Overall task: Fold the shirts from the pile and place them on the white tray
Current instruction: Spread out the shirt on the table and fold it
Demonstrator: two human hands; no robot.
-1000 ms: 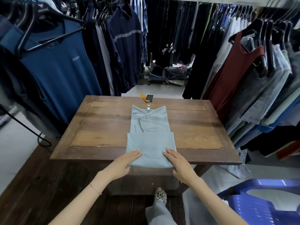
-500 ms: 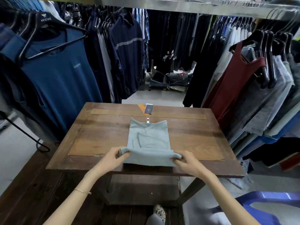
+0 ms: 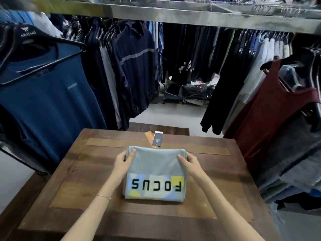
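The folded shirt (image 3: pixel 156 165) is lying on the table (image 3: pixel 73 171) between the 2 hands. The left hand (image 3: pixel 123 161) and right hand (image 3: pixel 190 162) are grasping its far corners, fingers (image 3: pixel 181 157) clamping the edge. A tag (image 3: pixel 157 140) is lying just beyond them.

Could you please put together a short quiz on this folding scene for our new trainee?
1. True or false: the light blue shirt lies folded on the wooden table.
2. Where do the left hand and right hand grip the shirt? A: its far corners. B: its near edge. C: its printed panel.
3. Fill in: the word printed on the shirt is ____.
Key: 1 true; 2 A; 3 FOCUS.
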